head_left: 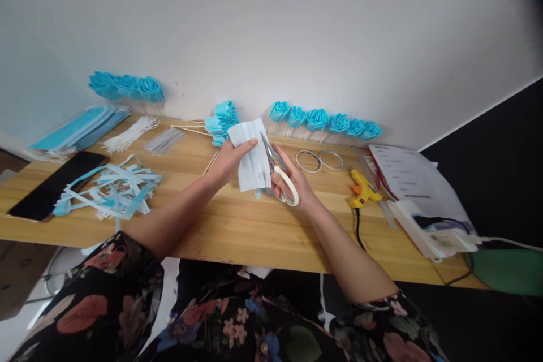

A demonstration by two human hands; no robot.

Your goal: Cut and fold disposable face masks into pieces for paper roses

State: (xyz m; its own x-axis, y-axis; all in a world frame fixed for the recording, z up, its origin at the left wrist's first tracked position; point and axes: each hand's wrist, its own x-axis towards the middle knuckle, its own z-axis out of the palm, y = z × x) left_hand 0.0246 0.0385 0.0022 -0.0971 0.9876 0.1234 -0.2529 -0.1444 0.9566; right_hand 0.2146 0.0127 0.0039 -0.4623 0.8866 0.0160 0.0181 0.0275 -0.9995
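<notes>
A pale, pleated face mask (251, 165) hangs upright over the middle of the wooden table, pinched at its upper part by my left hand (229, 163). My right hand (293, 176) grips scissors with cream handles (289, 185). Their blades are spread along the mask's right edge, and a narrow bluish strip shows beside my right fingers. Behind the mask lies a bunch of blue fabric flowers (221, 120) on thin sticks. A heap of cut blue and white strips (112, 186) sits left of my left forearm.
Stacked blue masks (80, 127), white ear loops (130, 133), grey wires (164, 141) and a black phone (55, 186) occupy the left. Blue flowers (317, 119) line the wall. To the right are tape rings (308, 162), a yellow glue gun (363, 189), papers (409, 175) and a power strip (432, 235).
</notes>
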